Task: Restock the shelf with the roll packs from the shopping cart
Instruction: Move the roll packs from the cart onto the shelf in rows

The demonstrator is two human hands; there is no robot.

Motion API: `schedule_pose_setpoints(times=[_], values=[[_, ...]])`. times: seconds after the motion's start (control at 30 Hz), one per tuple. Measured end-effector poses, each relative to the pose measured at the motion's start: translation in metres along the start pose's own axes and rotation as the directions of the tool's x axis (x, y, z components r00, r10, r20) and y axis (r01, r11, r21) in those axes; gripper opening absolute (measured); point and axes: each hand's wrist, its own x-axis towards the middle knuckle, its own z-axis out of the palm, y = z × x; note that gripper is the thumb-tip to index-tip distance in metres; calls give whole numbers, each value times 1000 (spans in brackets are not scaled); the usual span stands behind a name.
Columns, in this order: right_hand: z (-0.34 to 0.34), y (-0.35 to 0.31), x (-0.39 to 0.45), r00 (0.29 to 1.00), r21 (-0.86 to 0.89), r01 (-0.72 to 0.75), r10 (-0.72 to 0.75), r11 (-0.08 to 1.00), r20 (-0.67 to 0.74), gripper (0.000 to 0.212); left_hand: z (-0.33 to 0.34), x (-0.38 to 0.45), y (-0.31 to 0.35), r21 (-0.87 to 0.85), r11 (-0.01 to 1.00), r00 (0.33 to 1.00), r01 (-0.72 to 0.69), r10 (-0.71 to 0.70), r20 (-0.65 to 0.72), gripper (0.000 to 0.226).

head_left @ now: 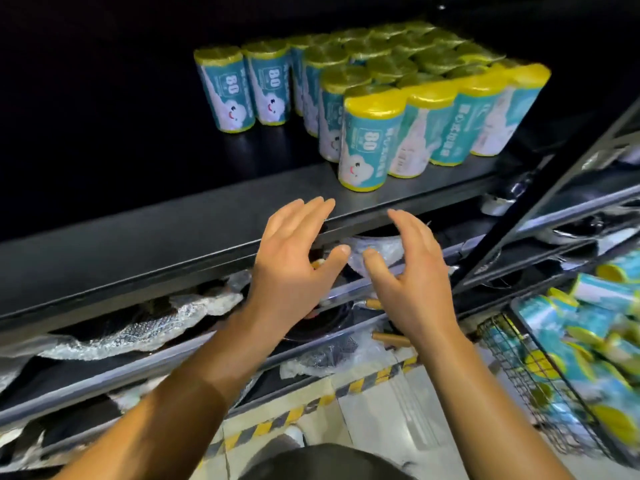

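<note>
Both your hands are empty in front of the shelf, between packs.

At ten o'clock, two teal, yellow-capped cylindrical roll packs [242,86] stand apart on the dark metal shelf [173,223], likely gaps to fill; at one o'clock the packed block [408,95] stands upright, edge-aligned. Your left hand [294,261] and right hand [412,271] hover relaxed, holding nothing. At four o'clock the black wire shopping cart [512,348] holds jumbled packs [588,327].
</note>
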Motion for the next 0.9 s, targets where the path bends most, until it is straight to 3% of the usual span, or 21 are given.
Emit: schedule_pose_setpoints(times=[0.2, 0.33, 0.47, 0.63, 0.9], values=[[-86, 90, -57, 987, -120, -143, 133, 982, -92, 59, 92, -36, 83, -118, 976, 981, -185, 191, 46, 50], [-142, 145, -92, 969, -116, -184, 161, 976, -186, 53, 157, -61, 141, -176, 971, 963, -163, 196, 184, 56], [-189, 207, -122, 929, -151, -301, 254, 942, -268, 60, 215, -80, 203, -222, 964, 923, -145, 212, 321, 60], [-239, 269, -148, 842, -84, -472, 421, 878, -338, 62, 277, -87, 260, -255, 947, 853, -197, 294, 431, 59], [-279, 358, -159, 666, 25, -685, 640, 728, -383, 61, 369, -65, 284, -194, 971, 752, -140, 231, 618, 61]])
